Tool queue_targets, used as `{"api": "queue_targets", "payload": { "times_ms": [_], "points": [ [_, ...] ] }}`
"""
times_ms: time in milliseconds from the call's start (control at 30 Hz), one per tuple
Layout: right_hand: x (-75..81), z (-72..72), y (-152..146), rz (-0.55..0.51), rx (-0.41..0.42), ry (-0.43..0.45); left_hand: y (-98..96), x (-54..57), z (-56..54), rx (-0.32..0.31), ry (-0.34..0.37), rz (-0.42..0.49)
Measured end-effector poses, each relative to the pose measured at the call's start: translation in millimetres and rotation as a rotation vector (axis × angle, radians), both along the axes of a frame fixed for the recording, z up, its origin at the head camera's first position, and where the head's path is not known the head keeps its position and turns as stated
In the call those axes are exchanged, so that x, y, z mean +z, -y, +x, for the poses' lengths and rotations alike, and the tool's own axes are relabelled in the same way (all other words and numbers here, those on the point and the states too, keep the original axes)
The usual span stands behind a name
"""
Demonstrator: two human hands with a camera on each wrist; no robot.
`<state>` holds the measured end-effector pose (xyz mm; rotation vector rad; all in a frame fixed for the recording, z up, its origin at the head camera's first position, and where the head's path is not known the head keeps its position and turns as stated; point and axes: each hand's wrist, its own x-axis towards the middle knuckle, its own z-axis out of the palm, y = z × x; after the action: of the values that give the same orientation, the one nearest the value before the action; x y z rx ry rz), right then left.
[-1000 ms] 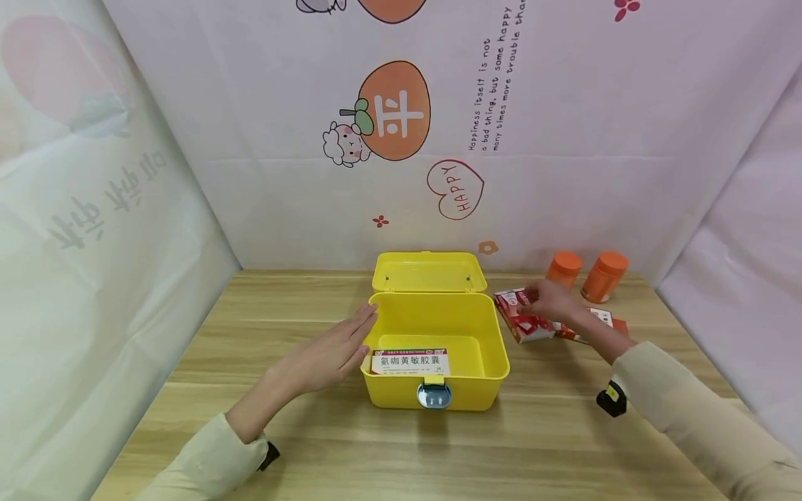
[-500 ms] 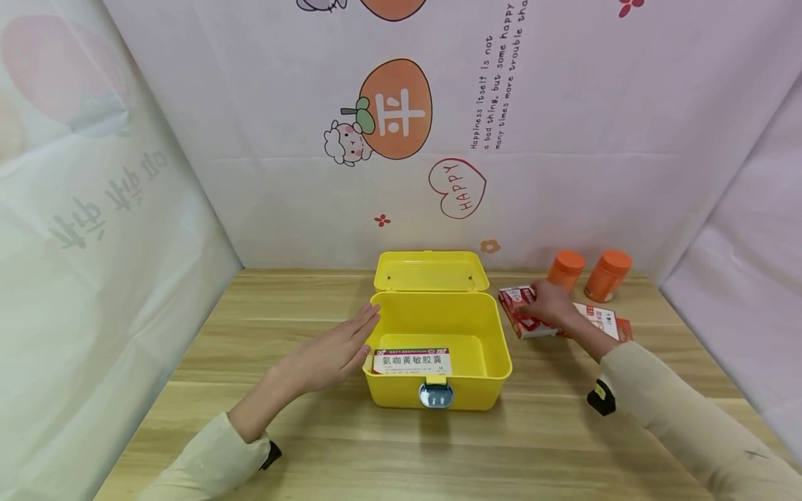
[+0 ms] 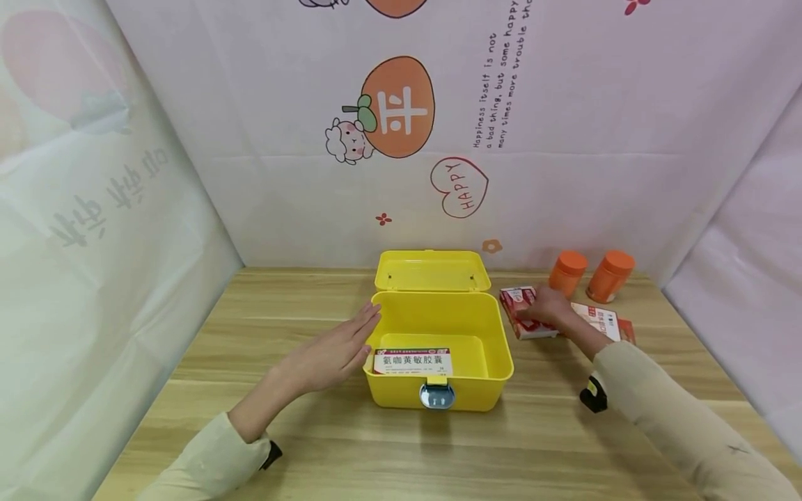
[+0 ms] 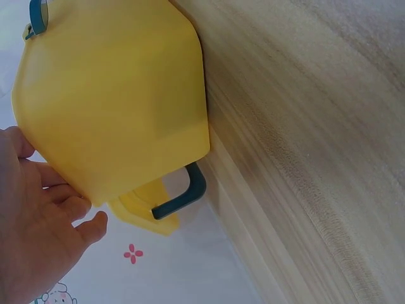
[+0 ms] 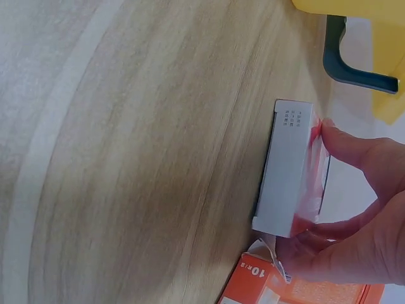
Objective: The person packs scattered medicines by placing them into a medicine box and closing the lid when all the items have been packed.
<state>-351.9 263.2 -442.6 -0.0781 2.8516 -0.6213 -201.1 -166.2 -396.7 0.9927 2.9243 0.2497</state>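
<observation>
In the head view a yellow lidded box (image 3: 438, 393) stands with its lid raised. Inside it a white medicine box (image 3: 413, 362) with dark printed characters leans near the front wall. My left hand (image 3: 335, 355) rests its extended fingers against the left rim; the left wrist view has its fingertips at the edge of the yellow wall (image 4: 120, 95). To the right, my right hand (image 3: 551, 309) holds a red and white medicine box (image 3: 526, 323) on the table. The right wrist view shows the thumb on one end of that box (image 5: 285, 171) and fingers at the other.
Two orange bottles (image 3: 567, 275) stand behind my right hand near the wall. A white and orange carton (image 3: 598, 320) lies beside it, partly under the forearm. In the right wrist view, an orange carton (image 5: 253, 278) with a torn flap touches the hand.
My right wrist and forearm have shifted left and more of the white and orange carton shows. The red and white box stays on the table. My left hand holds its place.
</observation>
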Motion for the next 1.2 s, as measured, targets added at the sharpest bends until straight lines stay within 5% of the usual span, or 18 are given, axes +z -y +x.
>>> {"api": "queue_targets", "payload": {
  "times_ms": [533,867,1200],
  "points": [
    [6.7,0.0,-2,-0.204,-0.059,0.023,-1.8,3.3,2.4,-0.002,0.014,0.008],
    [16.6,1.6,-6,-0.394,-0.116,0.157,-1.6,3.9,4.1,-0.014,0.012,0.029],
    [28.5,11.3,-13,-0.459,-0.08,0.174,-3.1,5.2,4.5,-0.004,0.016,0.026]
  ]
}}
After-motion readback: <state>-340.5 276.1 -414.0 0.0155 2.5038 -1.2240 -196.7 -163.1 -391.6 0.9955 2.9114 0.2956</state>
